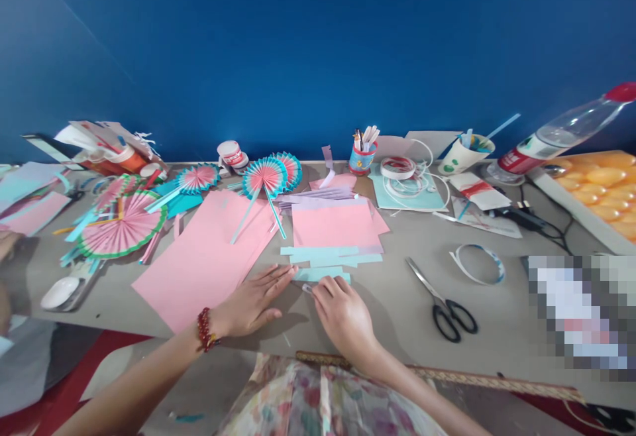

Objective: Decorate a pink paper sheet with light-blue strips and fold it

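My left hand [256, 302] lies flat on the grey table [497, 330], fingers stretched out, its tips touching a light blue paper strip [320, 273]. Beside it my right hand [342, 313] rests on the same strip's near edge, fingers curled and pinching something small I cannot make out. More light blue strips [330, 255] lie just beyond, under a stack of pink paper [334, 224]. A large pink sheet [209, 257] sits left of my left hand.
Black-handled scissors [442, 303] lie right of my hands. Folded paper fans [268, 176] and a larger fan [122, 227] spread across the left. A pen cup [362, 156], tape rolls [397, 167], a paper cup [464, 154] and a plastic bottle [556, 134] stand at the back.
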`<action>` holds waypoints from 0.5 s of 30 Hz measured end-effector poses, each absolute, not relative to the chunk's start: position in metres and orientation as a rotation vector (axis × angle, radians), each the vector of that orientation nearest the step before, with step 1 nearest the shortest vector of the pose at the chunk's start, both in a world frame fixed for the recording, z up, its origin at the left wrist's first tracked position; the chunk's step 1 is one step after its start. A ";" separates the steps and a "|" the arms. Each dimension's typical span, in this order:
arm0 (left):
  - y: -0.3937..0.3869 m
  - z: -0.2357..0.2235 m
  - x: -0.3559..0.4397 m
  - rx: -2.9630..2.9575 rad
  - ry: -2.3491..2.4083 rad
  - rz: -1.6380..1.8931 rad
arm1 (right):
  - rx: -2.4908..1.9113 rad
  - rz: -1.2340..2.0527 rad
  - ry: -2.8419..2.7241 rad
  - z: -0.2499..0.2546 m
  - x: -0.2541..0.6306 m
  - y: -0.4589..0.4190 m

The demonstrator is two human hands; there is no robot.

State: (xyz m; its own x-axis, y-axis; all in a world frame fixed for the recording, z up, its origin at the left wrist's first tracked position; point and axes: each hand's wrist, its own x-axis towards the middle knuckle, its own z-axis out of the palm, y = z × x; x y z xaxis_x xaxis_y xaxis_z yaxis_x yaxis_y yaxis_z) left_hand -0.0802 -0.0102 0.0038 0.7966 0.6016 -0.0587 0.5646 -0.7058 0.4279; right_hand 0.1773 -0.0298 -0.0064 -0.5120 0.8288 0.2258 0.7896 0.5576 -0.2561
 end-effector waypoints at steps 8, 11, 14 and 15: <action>-0.002 0.014 -0.103 2.476 0.900 0.376 | -1.321 0.251 -2.408 -0.011 0.178 -0.029; 0.003 0.010 -0.108 2.493 0.874 0.274 | -1.333 0.268 -2.398 -0.010 0.179 -0.029; 0.004 0.006 -0.108 2.488 0.881 0.235 | -1.339 0.269 -2.412 -0.008 0.179 -0.029; 0.004 0.006 -0.108 2.479 0.891 0.229 | -1.339 0.270 -2.417 -0.007 0.178 -0.029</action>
